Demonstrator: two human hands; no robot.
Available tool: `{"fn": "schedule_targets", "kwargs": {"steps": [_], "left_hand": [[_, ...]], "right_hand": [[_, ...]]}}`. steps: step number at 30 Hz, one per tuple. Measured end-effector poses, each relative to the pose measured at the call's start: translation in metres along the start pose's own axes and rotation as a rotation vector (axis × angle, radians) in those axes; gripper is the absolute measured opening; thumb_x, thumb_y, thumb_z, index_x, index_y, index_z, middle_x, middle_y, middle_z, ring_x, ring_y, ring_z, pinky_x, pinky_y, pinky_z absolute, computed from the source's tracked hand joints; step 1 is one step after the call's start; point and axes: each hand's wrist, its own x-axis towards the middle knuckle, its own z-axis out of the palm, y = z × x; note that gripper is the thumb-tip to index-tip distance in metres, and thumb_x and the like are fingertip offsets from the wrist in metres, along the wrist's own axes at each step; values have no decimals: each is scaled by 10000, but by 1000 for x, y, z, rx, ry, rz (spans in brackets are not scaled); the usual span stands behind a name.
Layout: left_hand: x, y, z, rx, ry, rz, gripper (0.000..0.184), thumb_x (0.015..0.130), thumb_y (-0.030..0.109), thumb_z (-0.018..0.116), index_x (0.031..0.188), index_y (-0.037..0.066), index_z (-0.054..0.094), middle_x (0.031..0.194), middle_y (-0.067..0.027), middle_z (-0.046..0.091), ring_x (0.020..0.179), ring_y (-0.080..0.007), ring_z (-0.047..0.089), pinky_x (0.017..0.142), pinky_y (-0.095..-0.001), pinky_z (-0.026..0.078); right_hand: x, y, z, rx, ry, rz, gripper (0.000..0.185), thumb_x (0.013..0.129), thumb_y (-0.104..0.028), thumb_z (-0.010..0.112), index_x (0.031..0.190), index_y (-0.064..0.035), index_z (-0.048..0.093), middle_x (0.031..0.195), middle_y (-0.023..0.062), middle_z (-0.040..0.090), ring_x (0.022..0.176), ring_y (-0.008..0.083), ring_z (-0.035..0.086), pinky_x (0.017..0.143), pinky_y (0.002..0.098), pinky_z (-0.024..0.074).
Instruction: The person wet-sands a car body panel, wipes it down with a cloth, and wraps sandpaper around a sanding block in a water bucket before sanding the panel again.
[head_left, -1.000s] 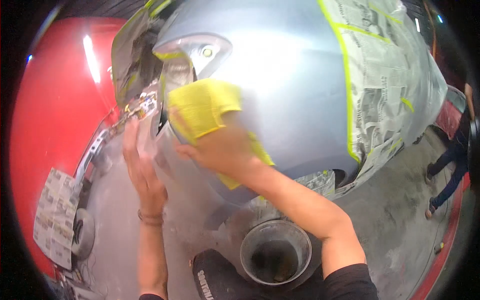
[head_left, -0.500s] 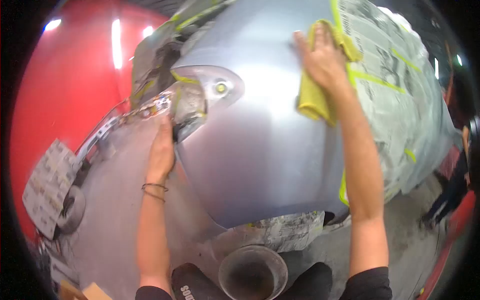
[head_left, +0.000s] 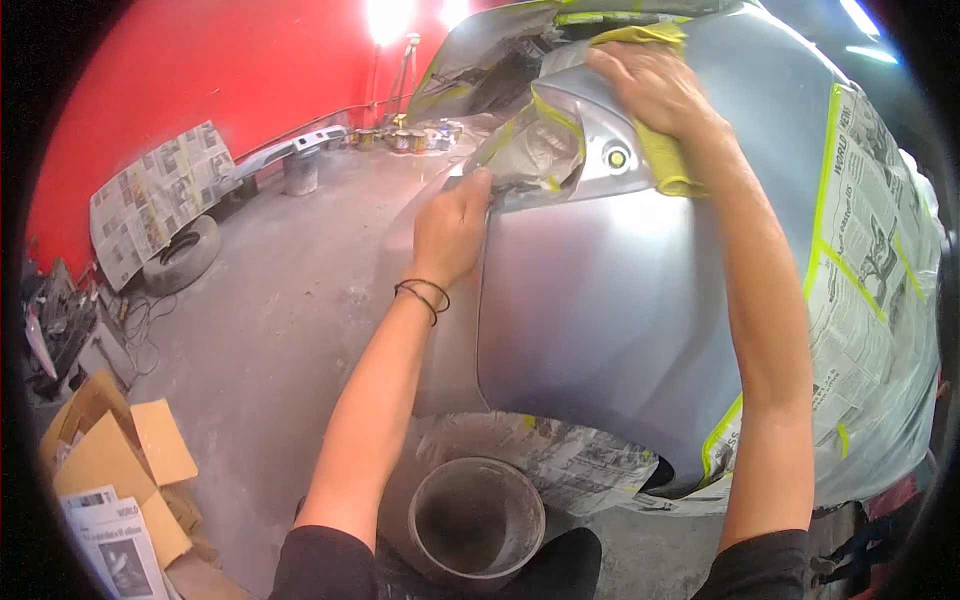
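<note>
A silver-grey car fender (head_left: 590, 290) fills the middle of the head view. My left hand (head_left: 450, 232), with dark cords on its wrist, is closed around the panel's left edge, beside a plastic-covered opening (head_left: 550, 145). Beneath my right hand (head_left: 660, 92) is a yellow-green cloth (head_left: 675, 165), held against the panel's upper part near a round hole with a yellow-green centre (head_left: 616, 158). Some of the right fingers are hidden by the hand itself. Newspaper masking (head_left: 865, 230) edged with bright tape borders the panel on the right.
A bucket (head_left: 420, 510) stands between my legs. At lower left are an open cardboard box (head_left: 105, 440) and a newspaper (head_left: 125, 545). Farther off, a tire (head_left: 190, 260), a newspaper-covered piece (head_left: 150, 200) and several cans (head_left: 405, 140) are near the red wall (head_left: 250, 60).
The view has swung left, bringing the box into sight. My right hand and the cloth have moved across the panel toward the round hole; my left hand stays at the edge.
</note>
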Motion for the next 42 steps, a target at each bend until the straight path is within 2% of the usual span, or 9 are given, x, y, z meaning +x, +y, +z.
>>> {"fn": "schedule_targets", "kwargs": {"steps": [7, 10, 14, 15, 22, 27, 30, 37, 42], "left_hand": [[-7, -4, -5, 217, -48, 99, 581, 1143, 429, 325, 1125, 39, 756, 1024, -281, 729, 971, -499, 681, 855, -547, 522], [-9, 0, -4, 183, 38, 156, 566, 1142, 416, 334, 1128, 40, 756, 1070, -289, 721, 1023, -499, 672, 871, -544, 518], [-2, -12, -1, 280, -15, 184, 575, 1142, 420, 350, 1053, 10, 744, 1064, -301, 710, 1000, -502, 662, 823, -558, 492], [-2, -9, -1, 173, 9, 179, 581, 1143, 424, 356, 1024, 1, 735, 1040, -305, 707, 973, -505, 662, 800, -563, 483], [-4, -16, 1, 47, 48, 170, 589, 1153, 422, 362, 964, -21, 701, 894, -326, 669, 824, -534, 638, 729, -594, 451], [-19, -7, -30, -46, -1, 223, 524, 1168, 358, 328, 1302, -17, 669, 1193, -315, 699, 1160, -472, 659, 993, -482, 493], [-56, 7, -87, -89, -49, 243, 569, 1173, 352, 287, 1508, -17, 561, 1508, -241, 609, 1456, -370, 535, 1233, -413, 356], [-201, 40, -180, -120, -46, -149, 731, 1159, 505, 213, 1425, -35, 628, 1373, -189, 695, 1362, -309, 596, 1197, -437, 391], [-213, 46, -152, -190, -154, -239, 643, 1163, 466, 321, 1436, -35, 618, 1405, -208, 676, 1360, -306, 596, 1204, -441, 389]], "right_hand": [[-2, -32, 19, -9, -105, -320, 553, 1107, -527, 395, 1461, -190, 654, 1478, 120, 652, 1335, 346, 612, 1133, 469, 463], [-18, -31, 11, -25, -38, -601, 491, 1101, -362, 416, 1444, -72, 615, 1423, 234, 651, 1318, 379, 618, 1117, 452, 485], [-67, -29, 6, -5, 78, -399, 434, 1083, -365, 450, 1319, -94, 694, 1254, 207, 719, 1118, 384, 691, 980, 505, 536], [-86, -44, -14, -18, -119, -99, 473, 1124, -459, 404, 1443, -233, 671, 1398, 141, 694, 1229, 377, 661, 1047, 497, 513], [-127, -15, 0, -3, 95, -146, 434, 1119, -440, 434, 1413, -248, 690, 1147, 179, 770, 1043, 420, 712, 935, 545, 549], [-83, -54, -20, 30, -215, -73, 447, 1085, -370, 454, 1389, -107, 649, 1277, 213, 710, 1174, 391, 676, 1018, 495, 526], [-120, -27, 20, 36, 188, -165, 400, 1115, -372, 476, 1402, -204, 699, 1040, 208, 770, 969, 414, 722, 905, 554, 542], [-183, -76, 55, -141, 394, 20, 340, 1113, -244, 525, 1380, -101, 679, 1285, 200, 688, 1170, 426, 628, 1050, 522, 472], [-167, -142, 119, 178, 443, -111, 254, 1001, -140, 610, 1214, -40, 706, 1050, 220, 721, 978, 396, 704, 859, 498, 570]]}}
